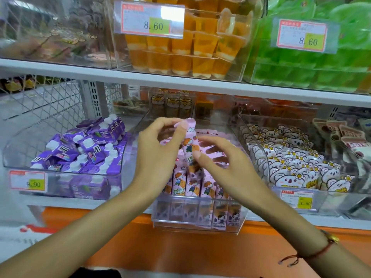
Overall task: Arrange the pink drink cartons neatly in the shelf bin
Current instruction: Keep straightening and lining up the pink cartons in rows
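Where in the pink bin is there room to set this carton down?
Front row is packed upright against the front wall: no gap. Behind it, flat cartons cover the back. The only opening seems to be mid-bin, under the held carton, between left hand and right hand.

Bright, even store light from above; white glare on the price tag (148, 19), upper-left bin (56, 31) smeared soft, shelf edge (180, 81) bowing with wide-angle distortion.
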A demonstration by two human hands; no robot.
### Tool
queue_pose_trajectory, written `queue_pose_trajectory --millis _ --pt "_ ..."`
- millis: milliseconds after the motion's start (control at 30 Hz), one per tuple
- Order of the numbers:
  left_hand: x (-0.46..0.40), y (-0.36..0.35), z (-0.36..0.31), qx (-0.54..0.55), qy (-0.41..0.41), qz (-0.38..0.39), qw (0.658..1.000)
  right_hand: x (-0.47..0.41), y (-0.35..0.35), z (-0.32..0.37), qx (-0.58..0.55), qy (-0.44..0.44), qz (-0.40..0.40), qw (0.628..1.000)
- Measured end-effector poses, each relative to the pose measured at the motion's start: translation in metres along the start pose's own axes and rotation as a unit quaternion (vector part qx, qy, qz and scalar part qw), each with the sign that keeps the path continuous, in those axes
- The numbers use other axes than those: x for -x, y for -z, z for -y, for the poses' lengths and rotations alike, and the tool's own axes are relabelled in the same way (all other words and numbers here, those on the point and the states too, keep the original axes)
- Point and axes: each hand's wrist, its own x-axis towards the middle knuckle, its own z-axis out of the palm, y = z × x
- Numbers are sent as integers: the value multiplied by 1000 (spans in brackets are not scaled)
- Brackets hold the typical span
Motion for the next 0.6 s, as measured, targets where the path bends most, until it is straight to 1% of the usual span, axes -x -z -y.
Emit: queue_pose_trajectory --millis 67,133,200,267,400,500,600 --pt "3 0 -1 31 22 18 999 -1 -4 6 -38 -7 17 999" --pt "3 1 0 44 45 35 997 -2 -4 7 -118 -46 8 992" --pt "3 4 4 30 63 46 996 -4 -2 7 -232 -125 10 965" --pt "4 7 7 -4 61 62 996 -5 0 4 -303 -183 13 935" --pt "9 6 13 -69 56 118 989 -5 1 1 -329 -218 -3 919" --pt "15 3 15 -92 60 138 984 -4 1 0 -325 -215 -9 921" --pt "18 1 15 -145 29 148 978 -4 0 0 -325 -206 -14 923"
